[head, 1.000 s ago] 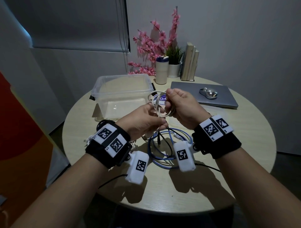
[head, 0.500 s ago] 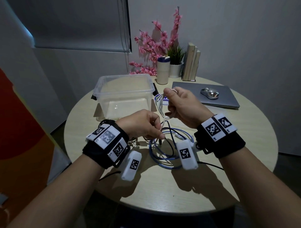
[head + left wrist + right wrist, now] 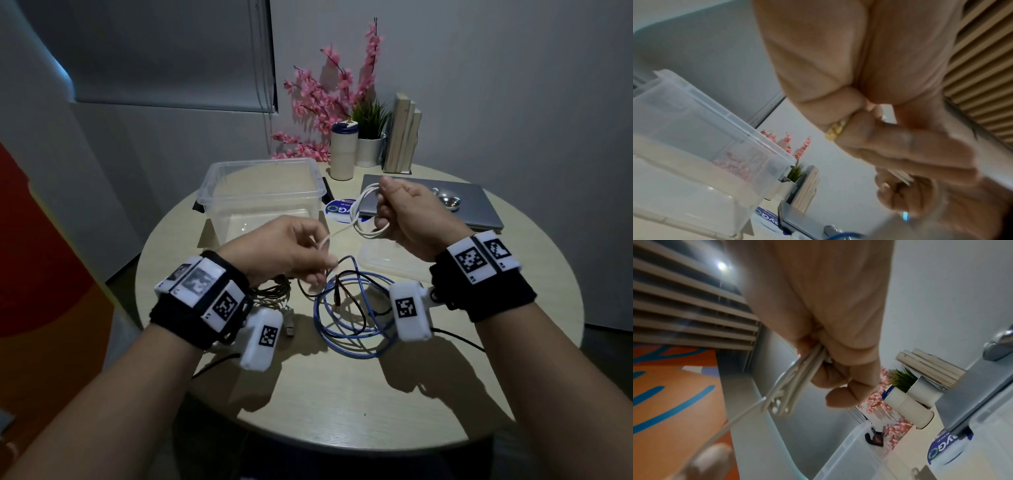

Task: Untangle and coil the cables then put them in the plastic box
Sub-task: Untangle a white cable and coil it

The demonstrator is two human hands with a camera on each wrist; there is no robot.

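- My right hand [image 3: 407, 219] clenched several loops of the white cable [image 3: 363, 219], held up off the table [image 3: 342, 394] just right of the plastic box [image 3: 260, 195].
- My left hand [image 3: 274, 250] pinched the white cable's free strand between curled fingers, in front of the plastic box.
- The strand ran taut between both hands.
- The blue cable [image 3: 346, 329] lay loosely looped on the table in front of the plastic box, tangled with a black cable [image 3: 342, 277].
- A laptop [image 3: 479, 212] lay right of the plastic box.
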